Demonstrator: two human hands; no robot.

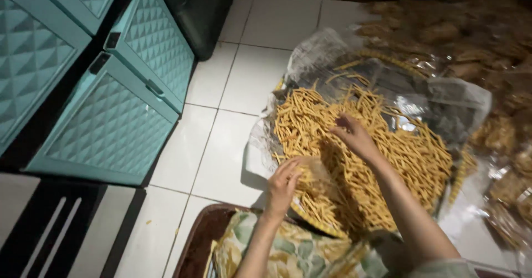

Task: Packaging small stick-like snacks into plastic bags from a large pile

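At frame centre, our right hand (354, 136) reaches out, fingers loosely curled over the snack sticks (410, 156). Lower down, our left hand (284, 182) pinches a small clear bag (316, 192) of sticks.

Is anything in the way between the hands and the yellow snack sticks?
Nothing visible is. The right hand rests on the heap of snack sticks, and the left hand holds a small clear bag at its edge.

Cabinet: teal drawers (119, 120), diamond-patterned fronts, at left.
Floor: white tiles (221, 145).
Background: bagged snacks (499, 134), piled at right.
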